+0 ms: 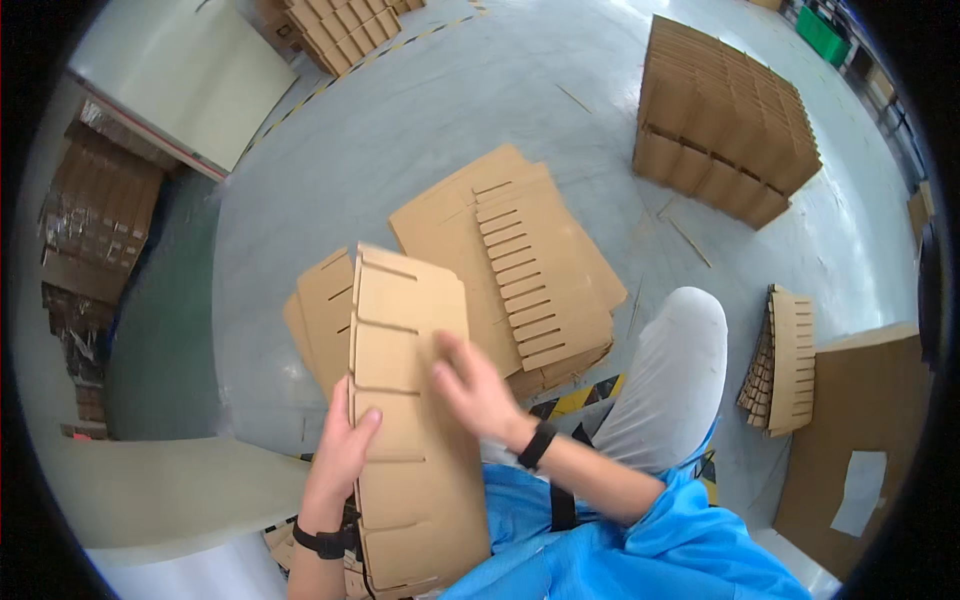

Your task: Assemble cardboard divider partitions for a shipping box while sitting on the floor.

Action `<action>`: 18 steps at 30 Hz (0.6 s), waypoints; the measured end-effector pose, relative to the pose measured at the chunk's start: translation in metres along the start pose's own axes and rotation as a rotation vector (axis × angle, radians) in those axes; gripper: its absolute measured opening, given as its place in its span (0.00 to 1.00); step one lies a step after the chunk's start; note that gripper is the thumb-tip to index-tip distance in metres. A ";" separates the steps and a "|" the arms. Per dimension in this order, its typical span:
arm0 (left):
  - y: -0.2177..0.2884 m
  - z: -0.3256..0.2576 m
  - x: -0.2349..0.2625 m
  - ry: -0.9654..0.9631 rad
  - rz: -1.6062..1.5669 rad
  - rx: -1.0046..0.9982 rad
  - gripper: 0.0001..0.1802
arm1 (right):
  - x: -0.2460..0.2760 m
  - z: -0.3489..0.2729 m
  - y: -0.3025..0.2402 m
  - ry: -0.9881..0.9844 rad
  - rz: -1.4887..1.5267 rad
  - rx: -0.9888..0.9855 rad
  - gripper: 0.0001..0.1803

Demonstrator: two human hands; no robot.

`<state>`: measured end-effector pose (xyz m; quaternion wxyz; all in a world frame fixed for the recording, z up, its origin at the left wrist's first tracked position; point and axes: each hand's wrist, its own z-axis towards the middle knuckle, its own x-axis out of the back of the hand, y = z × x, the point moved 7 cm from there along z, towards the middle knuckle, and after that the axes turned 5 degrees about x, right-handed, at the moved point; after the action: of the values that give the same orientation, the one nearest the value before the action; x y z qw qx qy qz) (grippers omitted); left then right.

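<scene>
The floor is smooth pale grey concrete (pixel 400 130) with a yellow-and-black striped line crossing its upper part, in what looks like a warehouse or workshop. A tall block of brown interlocked cardboard dividers (pixel 722 120) stands at the upper right, well apart from the person. A low pile of flat tan slotted cardboard sheets (pixel 520 260) lies on the floor just ahead of the knee, and a smaller stack of slotted cardboard strips (pixel 785 360) leans beside a large brown cardboard panel (pixel 870 430) at the right. A pale green flat panel (pixel 190 70) sits at the upper left.

The stack of long tan slotted cardboard strips (pixel 410 420) is held in front of the person's body, above the lap. Its long axis runs from the lower edge of the view up and slightly left, the far end pointing away toward the floor pile; slots cut in from its left edge.

The left hand (pixel 345 445) grips the stack's left edge, thumb on top. The right hand (pixel 475 385) lies flat with fingers spread on the top strip, not closed around it.
</scene>
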<state>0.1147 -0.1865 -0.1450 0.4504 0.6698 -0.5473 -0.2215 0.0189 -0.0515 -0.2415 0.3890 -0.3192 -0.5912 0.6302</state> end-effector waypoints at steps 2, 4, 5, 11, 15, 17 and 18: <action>-0.026 -0.014 0.017 0.025 -0.016 0.020 0.30 | 0.045 0.016 0.056 0.090 -0.423 -0.115 0.32; -0.017 -0.007 0.026 0.048 -0.041 0.022 0.31 | 0.086 0.034 0.094 0.143 -0.778 -0.208 0.37; -0.001 -0.012 0.032 0.115 -0.103 -0.006 0.31 | 0.098 0.037 0.108 0.130 -0.915 -0.267 0.40; 0.156 -0.011 0.031 0.269 0.086 -0.362 0.33 | 0.100 0.050 0.137 0.034 -1.113 -0.483 0.52; 0.220 0.027 0.005 0.338 0.679 -0.772 0.31 | 0.103 0.052 0.141 0.178 -1.086 -0.208 0.44; 0.220 0.062 -0.031 0.294 1.001 -0.894 0.27 | 0.127 0.042 0.151 0.264 -1.126 -0.239 0.40; 0.211 0.086 -0.043 0.210 1.003 -0.876 0.25 | 0.146 0.035 0.149 0.362 -1.163 -0.256 0.37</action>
<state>-0.0791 -0.1766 -0.0177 0.7797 0.1081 -0.6049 -0.1206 -0.0999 0.0585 -0.3773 0.7213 -0.0909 -0.6639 0.1751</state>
